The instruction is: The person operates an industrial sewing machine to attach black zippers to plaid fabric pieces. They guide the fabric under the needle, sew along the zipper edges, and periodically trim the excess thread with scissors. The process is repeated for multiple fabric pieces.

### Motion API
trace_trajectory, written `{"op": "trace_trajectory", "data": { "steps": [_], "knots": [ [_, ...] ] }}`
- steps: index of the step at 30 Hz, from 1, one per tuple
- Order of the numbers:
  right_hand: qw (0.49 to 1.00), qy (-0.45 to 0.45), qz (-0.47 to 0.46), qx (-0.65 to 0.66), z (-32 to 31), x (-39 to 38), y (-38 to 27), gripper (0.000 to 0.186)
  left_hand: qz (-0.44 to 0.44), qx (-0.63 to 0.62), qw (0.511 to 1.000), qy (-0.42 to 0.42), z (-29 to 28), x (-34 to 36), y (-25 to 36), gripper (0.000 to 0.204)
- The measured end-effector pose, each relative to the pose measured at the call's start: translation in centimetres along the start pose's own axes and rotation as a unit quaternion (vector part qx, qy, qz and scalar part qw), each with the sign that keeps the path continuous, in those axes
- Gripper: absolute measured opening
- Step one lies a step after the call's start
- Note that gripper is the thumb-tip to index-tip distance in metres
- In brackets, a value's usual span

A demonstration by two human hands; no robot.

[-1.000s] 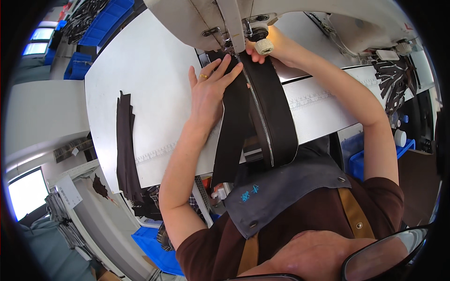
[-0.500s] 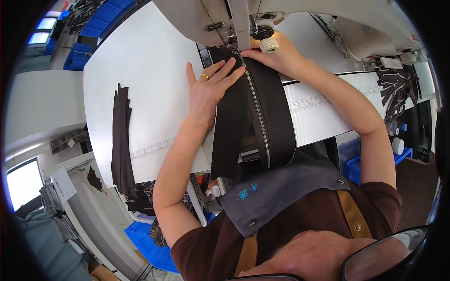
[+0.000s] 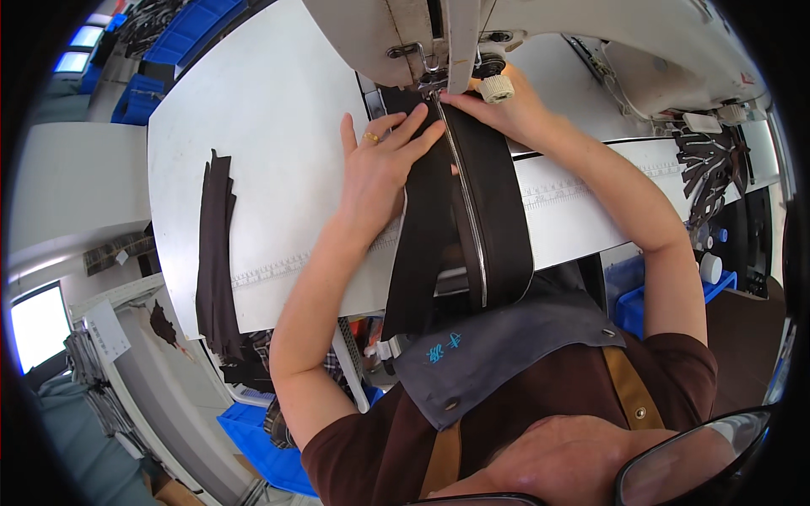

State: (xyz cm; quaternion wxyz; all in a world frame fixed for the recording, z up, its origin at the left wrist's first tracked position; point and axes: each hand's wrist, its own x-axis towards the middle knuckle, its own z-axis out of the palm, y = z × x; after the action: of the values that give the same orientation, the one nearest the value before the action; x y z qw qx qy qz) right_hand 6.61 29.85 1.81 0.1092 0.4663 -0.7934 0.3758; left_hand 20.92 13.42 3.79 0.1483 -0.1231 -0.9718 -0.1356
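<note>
A long dark brown fabric strip (image 3: 498, 219) with a pale zipper line down its middle runs from the sewing machine head (image 3: 413, 42) over the table's front edge. My left hand (image 3: 380, 164) lies flat on the strip's left side, fingers spread, a ring on one finger. My right hand (image 3: 506, 105) presses the strip's top right part just below the machine's needle area, next to a small cream knob (image 3: 496, 87).
The white table (image 3: 261, 135) carries a stack of dark fabric pieces (image 3: 215, 244) along its left edge. More dark pieces (image 3: 713, 169) lie at the right. Blue bins (image 3: 261, 438) stand under and behind the table. A printed ruler strip (image 3: 557, 196) runs along the table front.
Both hands and the strip have stayed at the needle; the view has shifted so the machine head sits higher and closer. The left fingers have crept slightly toward the needle.
</note>
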Motion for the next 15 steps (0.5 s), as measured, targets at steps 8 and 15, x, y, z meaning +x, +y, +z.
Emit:
{"op": "trace_trajectory", "data": {
  "steps": [8, 15],
  "knots": [
    [1.000, 0.006, 0.000, -0.026, -0.1, -0.2, -0.3, 0.024, -0.004, -0.002, 1.000, 0.010, 0.1, -0.5, 0.0, 0.044],
    [0.997, 0.000, 0.021, 0.072, 0.5, 0.2, 1.3, 0.020, -0.008, -0.011, 1.000, 0.022, 0.2, 0.4, -0.5, 0.045]
  ]
}}
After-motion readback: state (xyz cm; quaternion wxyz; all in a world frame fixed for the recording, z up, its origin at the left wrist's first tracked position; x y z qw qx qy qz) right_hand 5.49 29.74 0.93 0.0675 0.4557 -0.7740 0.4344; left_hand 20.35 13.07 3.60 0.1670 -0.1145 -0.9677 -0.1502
